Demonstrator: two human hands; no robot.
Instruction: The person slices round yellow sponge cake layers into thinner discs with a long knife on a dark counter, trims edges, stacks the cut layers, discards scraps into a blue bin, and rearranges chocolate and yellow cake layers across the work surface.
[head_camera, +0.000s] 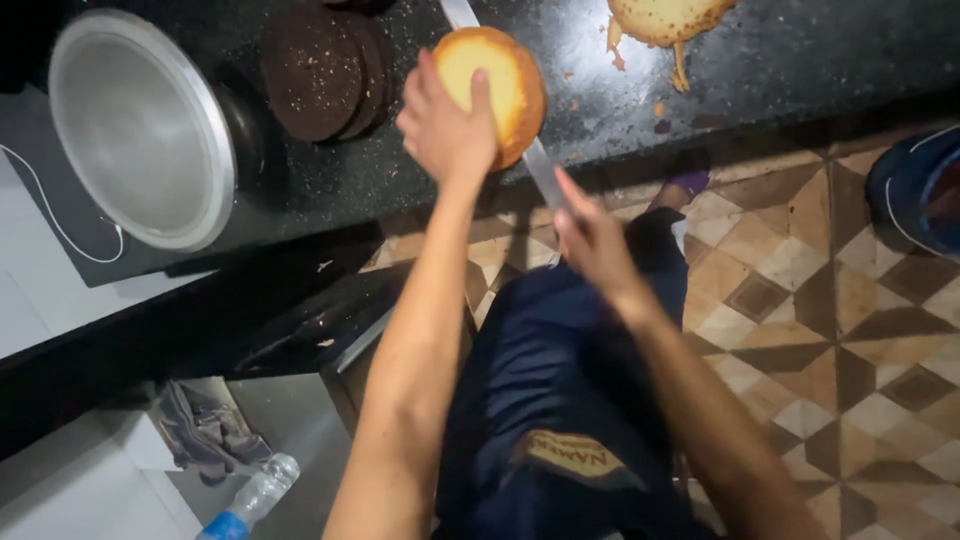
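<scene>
**Slicing the round sponge cake flat**

Your left hand (445, 125) lies spread on top of the yellow sponge cake (500, 90), palm down, thumb and fingers draped over its near side and pressing it to the black stone counter (600, 100). Your right hand (590, 235) is closed around the handle of a long knife (540, 165), whose blade runs under the cake and comes out beyond it at the top of the view. The cake sits near the counter's front edge, just right of the dark cakes.

To do this cut well, in my judgement, keep your left palm flat and light so the sponge is not squashed, keep your fingertips above the line of the blade, and hold the knife level with the counter. Long, gentle sawing strokes should serve better than pushing, and turning the cake under your palm would help keep the layer even.

Counted: one yellow cake under your hand; a leaning stack of dark chocolate cake rounds (325, 70), seemingly two or three, though the exact number is hard to tell; one round metal cake tin (140, 130) at the left; one pale trimmed crust piece (665, 20) at the top right with crumbs about it; one knife. Below the counter lie a grey cloth (205, 430) and one plastic bottle (255, 495), and the floor (820, 320) is patterned tile.
</scene>
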